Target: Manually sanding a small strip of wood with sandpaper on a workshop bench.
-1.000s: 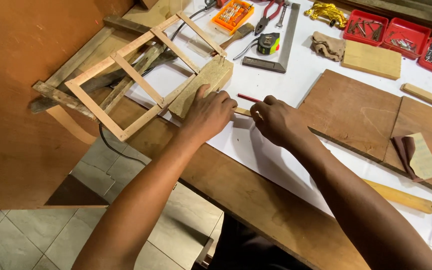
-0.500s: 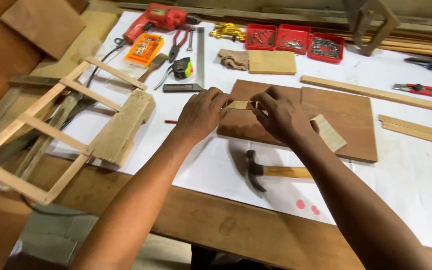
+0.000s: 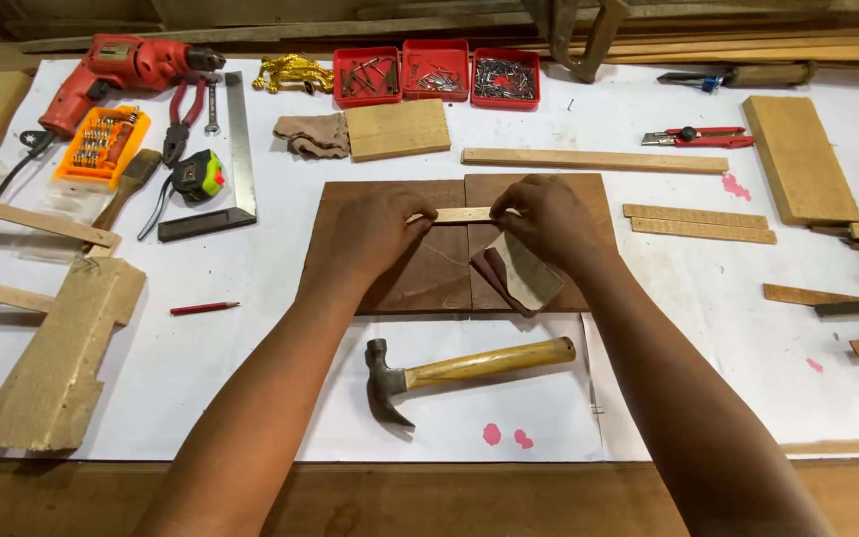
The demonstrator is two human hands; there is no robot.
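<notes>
- Centrally, the left hand [image 3: 378,231] and the right hand [image 3: 549,221] each pinch one end of a short pale wooden strip [image 3: 461,214], fingers closed on it.
- The strip lies level, just above two dark brown boards [image 3: 420,278] set side by side on the white-covered bench [image 3: 251,358].
- A folded piece of sandpaper [image 3: 521,273] rests on the boards, just below the right hand.
- A claw hammer [image 3: 464,370] with a wooden handle lies near the boards, toward the person.
- A red pencil [image 3: 204,308] lies left of the boards.
- Farther left are a tape measure [image 3: 197,175], a steel try square [image 3: 236,169] and a red power drill [image 3: 116,72].
- Three red trays [image 3: 436,72] of nails stand at the bench's far edge.
- A long wooden batten [image 3: 594,160] lies beyond the boards.
</notes>
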